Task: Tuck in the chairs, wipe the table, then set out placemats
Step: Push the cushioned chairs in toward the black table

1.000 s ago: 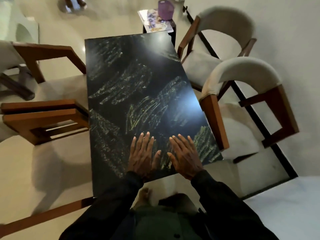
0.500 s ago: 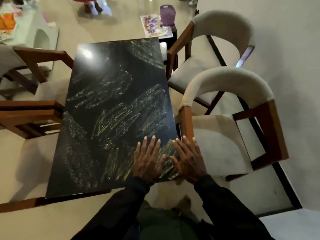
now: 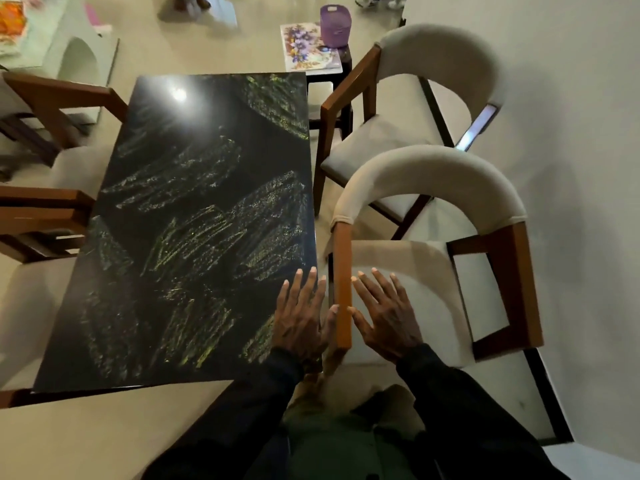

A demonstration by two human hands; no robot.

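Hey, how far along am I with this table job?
Nothing looks finished. In hand: the left hand and right hand are open either side of the near chair's armrest. That chair and the far chair stand clear of the table. Left: wiping off the yellow scribbles, then laying mats; a flowered mat lies beyond the table.

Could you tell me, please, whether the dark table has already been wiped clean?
No, yellow-green scribble marks cover much of the dark table, from its near edge to its far corner.

Left hand [image 3: 300, 318] and right hand [image 3: 387, 315] reach forward side by side, palms down, fingers spread.
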